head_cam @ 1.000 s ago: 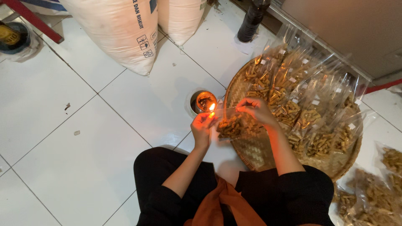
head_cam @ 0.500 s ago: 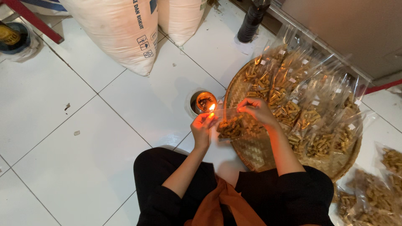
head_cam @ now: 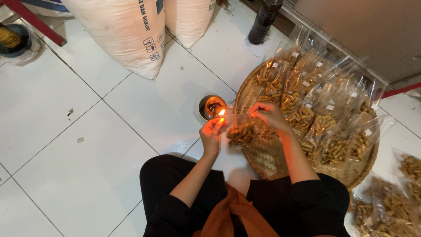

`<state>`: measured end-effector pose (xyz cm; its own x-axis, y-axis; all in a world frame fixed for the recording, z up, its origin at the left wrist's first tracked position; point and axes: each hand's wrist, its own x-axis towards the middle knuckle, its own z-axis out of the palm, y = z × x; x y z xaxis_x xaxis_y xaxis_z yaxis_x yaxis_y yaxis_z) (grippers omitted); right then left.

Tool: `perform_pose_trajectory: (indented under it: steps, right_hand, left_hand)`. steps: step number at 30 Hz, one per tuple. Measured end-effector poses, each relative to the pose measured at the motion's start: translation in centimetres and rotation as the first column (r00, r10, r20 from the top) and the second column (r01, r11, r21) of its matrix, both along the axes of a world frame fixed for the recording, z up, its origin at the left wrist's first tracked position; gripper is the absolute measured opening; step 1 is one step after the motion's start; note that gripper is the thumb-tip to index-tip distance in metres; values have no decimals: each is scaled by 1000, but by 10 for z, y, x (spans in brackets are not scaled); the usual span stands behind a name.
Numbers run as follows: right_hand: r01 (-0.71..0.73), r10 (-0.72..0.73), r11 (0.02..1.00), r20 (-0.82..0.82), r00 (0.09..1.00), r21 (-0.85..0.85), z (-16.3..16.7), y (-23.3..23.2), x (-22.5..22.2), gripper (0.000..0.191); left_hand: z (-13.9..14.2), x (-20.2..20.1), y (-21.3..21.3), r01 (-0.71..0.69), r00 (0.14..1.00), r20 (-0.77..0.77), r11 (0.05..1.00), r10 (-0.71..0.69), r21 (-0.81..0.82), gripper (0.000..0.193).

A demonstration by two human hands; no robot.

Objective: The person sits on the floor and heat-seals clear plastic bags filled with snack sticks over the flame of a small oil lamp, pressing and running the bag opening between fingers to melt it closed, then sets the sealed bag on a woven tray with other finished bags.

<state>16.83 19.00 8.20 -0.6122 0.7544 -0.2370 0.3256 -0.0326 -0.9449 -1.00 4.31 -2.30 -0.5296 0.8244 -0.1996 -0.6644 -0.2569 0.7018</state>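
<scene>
I hold a clear plastic bag of brown snack sticks (head_cam: 242, 133) stretched between both hands. My left hand (head_cam: 212, 133) pinches the bag's left top corner right beside a small flame (head_cam: 222, 113). The flame rises from a small round metal tin (head_cam: 212, 106) on the white tiled floor. My right hand (head_cam: 268, 115) pinches the bag's right top corner over the edge of a round woven bamboo tray (head_cam: 267, 160).
The tray holds several filled snack bags (head_cam: 324, 101). More filled bags (head_cam: 397, 202) lie on the floor at the right. Two large white sacks (head_cam: 127, 30) stand at the back, beside a dark bottle (head_cam: 263, 19). A dark round container (head_cam: 13, 39) sits far left.
Both hands and the bag stay at the flame; the right hand has shifted slightly along the bag's top edge.
</scene>
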Motion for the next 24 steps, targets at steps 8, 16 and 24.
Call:
perform_pose_trajectory:
  steps: [8,16,24]
  right_hand:
    - [-134,133,991,58,989,11,11,3,7,9]
    - [-461,345,844,383,857,273,65,-39,-16,43]
    - [-342,190,491,284,940,801,74,-77,-32,41]
  left_hand:
    - [-3,3,-3,24,996,-83,1000,-23,8,16]
    - [1,24,-16,129,931,-339,991,-137,-46,13]
    - [3,23,-24,158,913,-393,984,-113,84,14]
